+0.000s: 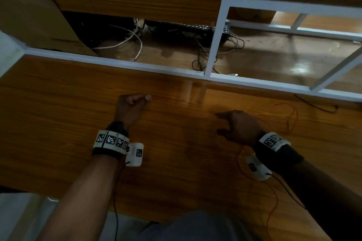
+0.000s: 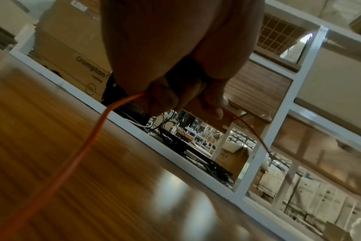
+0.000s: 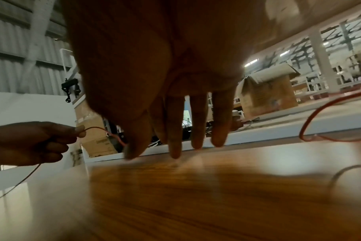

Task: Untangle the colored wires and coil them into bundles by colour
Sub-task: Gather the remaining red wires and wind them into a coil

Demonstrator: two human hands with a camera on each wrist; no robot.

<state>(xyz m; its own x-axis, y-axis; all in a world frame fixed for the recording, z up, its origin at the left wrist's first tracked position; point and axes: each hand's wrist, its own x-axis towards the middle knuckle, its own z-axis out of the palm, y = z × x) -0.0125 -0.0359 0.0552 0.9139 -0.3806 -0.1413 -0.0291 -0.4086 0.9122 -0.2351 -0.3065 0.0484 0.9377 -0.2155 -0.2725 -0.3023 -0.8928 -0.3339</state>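
Observation:
A thin orange wire (image 1: 293, 111) lies in loose loops on the wooden table (image 1: 78, 103), mostly around and behind my right wrist. My left hand (image 1: 135, 101) is curled and pinches this wire; in the left wrist view the orange wire (image 2: 97, 130) enters the fist (image 2: 188, 101) and a short end leaves past the fingertip. My right hand (image 1: 219, 123) hovers low over the table with straight, spread fingers (image 3: 196, 130). The wire's short end reaches towards my right thumb; I cannot tell whether they touch. Another orange loop (image 3: 317, 112) lies to the right.
A thin black wire (image 1: 313, 104) lies along the table's far right edge. A white metal frame (image 1: 137, 62) borders the back of the table. Behind it are cardboard boxes (image 1: 35, 19) and floor cables (image 1: 133, 39). My own wrist-camera leads trail over the near edge.

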